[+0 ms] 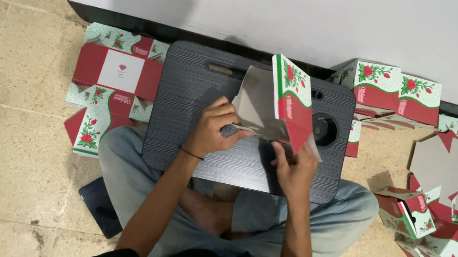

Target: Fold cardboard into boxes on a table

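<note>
The person sits cross-legged, and both bare forearms reach forward from the bottom of the frame toward the centre. The left hand (213, 129) is just left of centre, its fingers curled and the thumb pressed in a pinching grip. A thin dark band is around the left wrist. The right hand (295, 169) is lower and right of centre, its fingers bent closed.

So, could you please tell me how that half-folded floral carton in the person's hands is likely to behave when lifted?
The carton is thin printed card, so probably light. One panel stands up unsupported, so it seems fairly stiff, though it likely flexes along its creases. The left hand and right hand both steady it on the lap desk, suggesting it may spring open.
</note>
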